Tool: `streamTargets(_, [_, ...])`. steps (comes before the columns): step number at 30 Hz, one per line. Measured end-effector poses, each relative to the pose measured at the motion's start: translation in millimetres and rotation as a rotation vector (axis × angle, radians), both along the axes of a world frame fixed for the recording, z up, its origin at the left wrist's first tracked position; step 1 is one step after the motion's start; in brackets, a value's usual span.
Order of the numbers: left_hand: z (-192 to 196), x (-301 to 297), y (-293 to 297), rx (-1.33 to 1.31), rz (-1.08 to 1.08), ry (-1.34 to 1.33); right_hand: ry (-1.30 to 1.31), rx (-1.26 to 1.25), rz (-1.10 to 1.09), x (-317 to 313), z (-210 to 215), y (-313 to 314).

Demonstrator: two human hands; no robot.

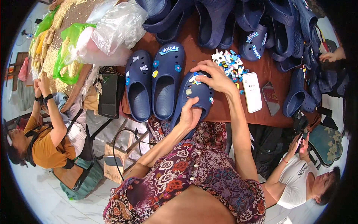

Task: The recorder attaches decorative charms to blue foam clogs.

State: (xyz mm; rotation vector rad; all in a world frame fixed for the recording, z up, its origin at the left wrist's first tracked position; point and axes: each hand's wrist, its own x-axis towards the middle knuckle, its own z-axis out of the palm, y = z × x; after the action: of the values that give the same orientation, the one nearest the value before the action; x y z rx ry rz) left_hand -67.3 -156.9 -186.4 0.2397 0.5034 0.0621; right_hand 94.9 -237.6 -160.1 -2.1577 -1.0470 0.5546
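The left hand [189, 115] grips the heel of the navy blue foam clog [194, 98] at the brown surface's [265, 71] near edge while the right hand [210, 77] pinches a small charm on its toe; best keep that heel braced, pressing straight down

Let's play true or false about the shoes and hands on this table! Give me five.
1. The left hand holds a dark blue clog. True.
2. The right hand rests flat on the white phone. False: it presses a small charm onto the clog's toe.
3. Two more clogs lie side by side left of the held one. True.
4. The pile of charms is all red. False: mostly blue and white.
5. The clogs are yellow. False: dark blue.
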Motion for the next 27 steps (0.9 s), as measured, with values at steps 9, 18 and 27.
streamTargets(9, [-2.3, -0.8, 3.2, 0.024, -0.018, 0.002, -0.012, 0.044, -0.048, -8.0, 2.9, 4.8])
streamTargets(18, [-1.4, 0.5, 4.5, 0.034, -0.02, -0.035, -0.018, 0.128, -0.063, -3.9, -9.4, 5.1])
streamTargets(27, [12.9, 1.8, 9.3, 0.039, -0.056, -0.036, 0.18, 0.254, -0.291, -14.0, 7.7, -4.5])
